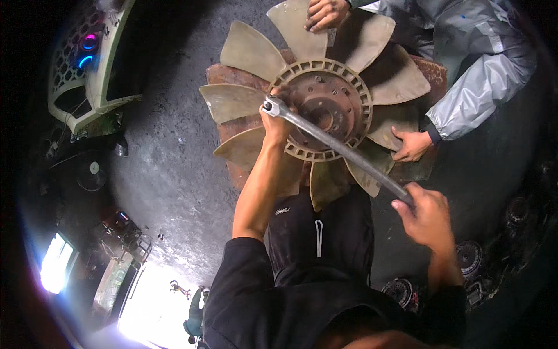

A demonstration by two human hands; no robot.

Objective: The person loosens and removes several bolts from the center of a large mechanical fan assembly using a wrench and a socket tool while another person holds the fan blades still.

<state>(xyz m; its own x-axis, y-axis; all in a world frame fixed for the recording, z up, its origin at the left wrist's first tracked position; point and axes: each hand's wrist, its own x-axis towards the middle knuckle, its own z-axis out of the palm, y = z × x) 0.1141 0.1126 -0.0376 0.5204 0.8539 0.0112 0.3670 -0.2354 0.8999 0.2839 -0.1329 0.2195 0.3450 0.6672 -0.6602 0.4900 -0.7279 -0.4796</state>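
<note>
A large fan (244, 49) with several pale, dirty blades lies in front of me, a rusty hub (318, 87) at its centre. Across the hub slants a long metal socket wrench (343, 148). My right hand (429, 218) is closed round the lower right end of its handle. At the wrench's head, on the hub's left rim, my left hand (276, 122) is closed, its fingers partly hidden behind the head. A co-worker's hand (327, 14) grips a blade at the top. Their other hand (412, 144) rests on a blade at the right.
Rusty metal (232, 75) shows beneath the blades. The co-worker's grey sleeve (482, 93) reaches in from the upper right. A pale vehicle panel (110, 75) with a honeycomb grille stands far left. Round ribbed parts (399, 291) lie on the dark floor (174, 192) at lower right.
</note>
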